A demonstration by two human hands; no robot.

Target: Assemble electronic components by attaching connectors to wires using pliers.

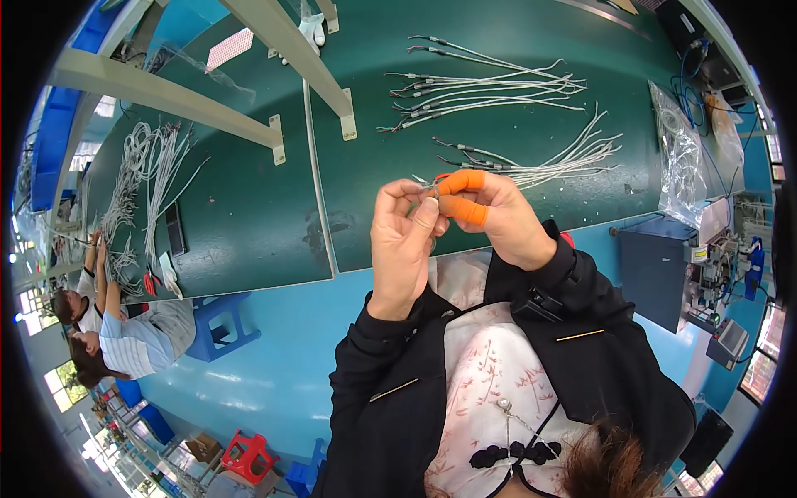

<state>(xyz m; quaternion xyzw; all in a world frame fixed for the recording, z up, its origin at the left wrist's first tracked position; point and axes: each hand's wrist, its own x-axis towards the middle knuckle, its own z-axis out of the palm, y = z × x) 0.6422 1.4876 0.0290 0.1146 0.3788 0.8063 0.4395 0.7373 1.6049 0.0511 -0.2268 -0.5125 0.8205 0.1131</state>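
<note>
In front of my chest, just past the table's near edge, both hands meet at the end of a thin grey cable (436, 192). Short thin wire ends, one of them red, stick out at the top. My left hand (403, 236) is closed, pinching the cable between thumb and fingers. Orange covers sit on two fingers of my right hand (506, 217), which is closed on the same cable end from the right. The fingers partly hide the cable. Right behind my right hand lies a bunch of white cables (556, 173) with dark ends and bare wires.
Farther back on the green table (365, 149) lie more white cables (498, 83) in rows. Clear plastic bags (677, 153) are at the right. A beige metal frame (290, 58) rises on the left. Two people work by a cable heap (137, 174) at far left, near a blue stool (222, 328).
</note>
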